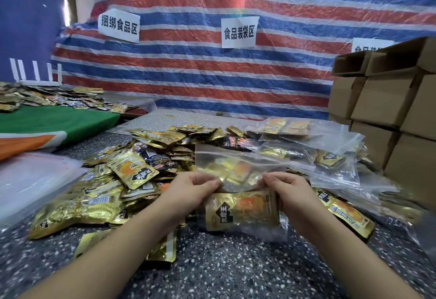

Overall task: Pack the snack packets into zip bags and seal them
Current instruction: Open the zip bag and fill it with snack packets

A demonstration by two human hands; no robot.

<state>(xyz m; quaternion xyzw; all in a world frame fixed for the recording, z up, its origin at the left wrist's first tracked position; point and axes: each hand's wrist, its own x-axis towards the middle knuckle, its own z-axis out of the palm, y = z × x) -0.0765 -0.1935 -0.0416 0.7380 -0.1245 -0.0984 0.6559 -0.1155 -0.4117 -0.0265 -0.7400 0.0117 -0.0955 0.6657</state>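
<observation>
A clear zip bag (238, 169) stands upright in front of me with gold snack packets inside it. My left hand (191, 192) pinches the bag's lower left part. My right hand (287, 192) pinches its lower right part. Just below my hands lies a gold packet (243, 209) inside clear plastic. A big heap of loose gold and black snack packets (132, 171) covers the speckled table to the left and behind. Filled zip bags (330, 157) are piled at the right.
Stacked cardboard boxes (387, 105) stand at the right edge. A green cloth (56, 121) with more packets lies at the far left, and clear plastic sheets (30, 180) lie at the near left. A striped tarp (212, 62) with paper labels hangs behind.
</observation>
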